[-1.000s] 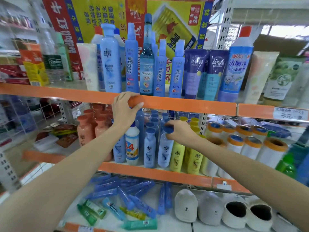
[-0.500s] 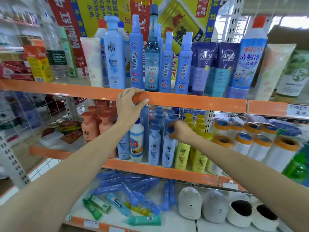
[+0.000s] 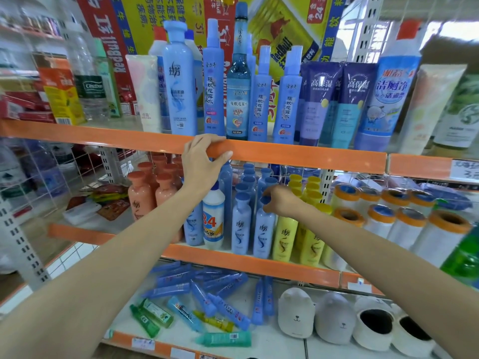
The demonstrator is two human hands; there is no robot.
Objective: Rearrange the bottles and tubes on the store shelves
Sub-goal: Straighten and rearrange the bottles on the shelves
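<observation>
Head view: the middle shelf is packed, and the blue shampoo bottle (image 3: 263, 229) stands at its front edge, touching a twin at its 9 o'clock and a yellow bottle (image 3: 285, 238) at 3. Both forearms reach forward. The left hand (image 3: 201, 161) curls over the orange shelf rail (image 3: 298, 158), gripping it. The right hand (image 3: 281, 200) pinches the blue shampoo bottle's cap.

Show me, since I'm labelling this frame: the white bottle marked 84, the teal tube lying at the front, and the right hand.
white bottle (image 3: 213, 221): head view, on its label.
teal tube (image 3: 225, 339): head view, mid-body.
right hand (image 3: 281, 200): head view, on its back.
</observation>
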